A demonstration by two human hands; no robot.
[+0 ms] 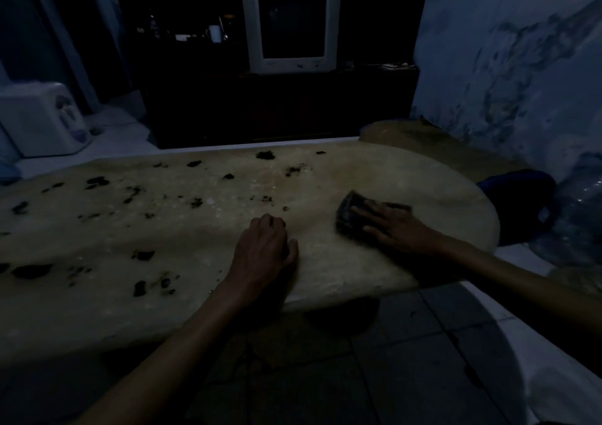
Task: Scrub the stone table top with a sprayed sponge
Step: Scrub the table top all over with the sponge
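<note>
The right hand's (395, 227) fingers (361, 211) lie straight and slightly spread, flat across the top of a dark sponge (353, 216), pressing it onto the stone top (195, 229). The sponge sits toward the right end of the top, its left part showing beyond the fingertips, the rest covered by the hand. The right forearm runs off to the lower right.

The left hand (265, 248) rests on the stone just left of the sponge, apart from it. Its fingers are curled under at the knuckles and the thumb lies along the side; it seems to hold nothing, though the dim light makes that hard to confirm. Its forearm crosses the near edge of the top.

The stone is pale tan with scattered dark blotches, thickest across the left and middle. The floor (407, 359) below is dark tile.

Beyond the far edge stands a dark cabinet (277, 105) with an old TV (290, 30) on it and a white mug (215, 33) to the left. A white appliance (42, 121) sits at far left, a clear water jug (583, 216) at far right.
</note>
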